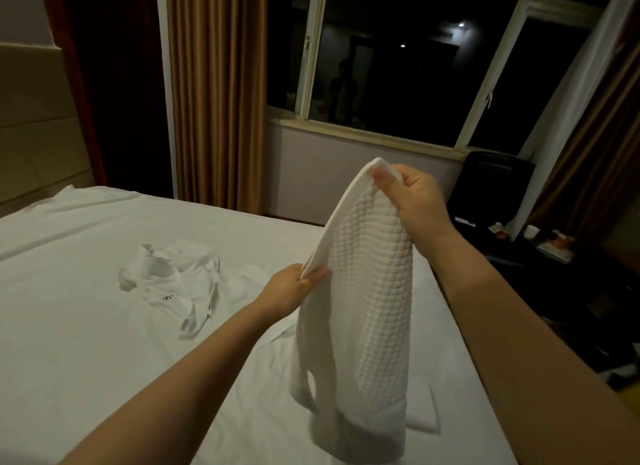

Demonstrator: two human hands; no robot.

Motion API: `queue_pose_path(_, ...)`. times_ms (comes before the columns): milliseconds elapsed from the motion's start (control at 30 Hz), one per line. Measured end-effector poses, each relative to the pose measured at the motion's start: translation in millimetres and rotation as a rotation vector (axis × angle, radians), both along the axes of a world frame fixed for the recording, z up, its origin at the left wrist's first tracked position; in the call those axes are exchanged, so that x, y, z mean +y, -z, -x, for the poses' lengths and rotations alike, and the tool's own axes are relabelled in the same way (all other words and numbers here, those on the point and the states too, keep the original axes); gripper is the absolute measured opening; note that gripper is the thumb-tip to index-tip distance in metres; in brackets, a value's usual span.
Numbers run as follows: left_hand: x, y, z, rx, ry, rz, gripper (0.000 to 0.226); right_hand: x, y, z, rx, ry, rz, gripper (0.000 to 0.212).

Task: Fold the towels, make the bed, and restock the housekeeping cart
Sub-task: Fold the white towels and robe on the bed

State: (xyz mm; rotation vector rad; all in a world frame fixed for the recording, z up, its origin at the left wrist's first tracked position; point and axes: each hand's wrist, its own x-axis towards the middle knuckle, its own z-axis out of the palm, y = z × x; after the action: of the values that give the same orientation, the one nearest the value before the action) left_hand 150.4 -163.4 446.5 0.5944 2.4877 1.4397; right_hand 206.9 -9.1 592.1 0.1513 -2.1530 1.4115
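A white waffle-weave towel (363, 291) hangs in the air above the right side of the bed (69, 343), held up by both hands. The right hand (415, 201) is the higher one: its thumb and fingers (382, 177) pinch the towel's top corner, so the cloth drapes down from that point. The left hand (291, 288) is lower and to the left, with its fingers curled around the smooth border of the same towel partway down the edge. The towel's lower end dangles close to the sheet near the bed's right edge; whether it touches the sheet cannot be told.

A second white towel (180, 284) lies crumpled on the sheet toward the middle of the bed, well apart from the held one, with a small dark mark on it. The sheet is white with some creases.

Past the far edge of the bed are a brown curtain (214, 94) and a dark window (398, 66). A padded headboard (34, 118) stands at the far left corner. Beyond the right edge stands a black chair (491, 184), and near it a white cup (530, 230).
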Motion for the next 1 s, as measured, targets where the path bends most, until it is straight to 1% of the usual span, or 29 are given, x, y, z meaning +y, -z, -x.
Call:
queue_pose_path(100, 6, 4, 10, -0.025, 0.000, 0.041, 0.050, 13, 3, -3, 0.013, 0.047, 0.031, 0.031)
queue_pose_path(133, 8, 5, 14, -0.033, 0.015, 0.055, 0.053, 18, 4, -4, 0.021, 0.060, 0.044, 0.033)
queue_pose_path(167, 9, 6, 18, -0.051, 0.036, 0.052, 0.062, 22, 3, -6, 0.030, 0.067, 0.055, 0.035)
queue_pose_path(267, 19, 22, 41, -0.073, 0.104, -0.015, 0.104, 30, -3, -12, 0.069, 0.058, 0.098, 0.034)
queue_pose_path(300, 25, 28, 51, -0.087, 0.122, -0.010, 0.111, 32, -7, -13, 0.081, 0.048, 0.117, 0.032)
queue_pose_path(333, 30, 22, 51, -0.103, 0.136, 0.005, 0.112, 35, -10, -15, 0.090, 0.044, 0.124, 0.029)
queue_pose_path(433, 43, 10, 55, -0.152, 0.174, 0.080, 0.108, 46, -18, -19, 0.103, 0.065, 0.123, 0.024)
queue_pose_path(500, 48, 16, 62, -0.230, 0.157, 0.114, 0.110, 55, -21, -20, 0.119, 0.091, 0.150, 0.025)
queue_pose_path(533, 51, 18, 64, -0.252, 0.156, 0.105, 0.104, 61, -21, -21, 0.125, 0.109, 0.158, 0.026)
queue_pose_path(567, 55, 20, 64, -0.250, 0.151, 0.088, 0.094, 66, -21, -22, 0.128, 0.126, 0.163, 0.026)
queue_pose_path(667, 71, 25, 63, -0.154, 0.074, 0.074, 0.067, 84, -21, -25, 0.138, 0.171, 0.163, 0.028)
queue_pose_path(733, 79, 31, 66, -0.064, -0.056, 0.108, 0.053, 97, -20, -27, 0.145, 0.201, 0.143, 0.030)
queue_pose_path(800, 83, 34, 68, -0.019, -0.132, 0.126, 0.043, 109, -20, -27, 0.155, 0.247, 0.140, 0.031)
queue_pose_path(867, 86, 37, 68, 0.004, -0.158, 0.134, 0.037, 119, -20, -28, 0.169, 0.299, 0.148, 0.030)
queue_pose_path(1000, 85, 37, 68, 0.055, -0.237, 0.126, 0.038, 134, -17, -27, 0.191, 0.357, 0.166, 0.034)
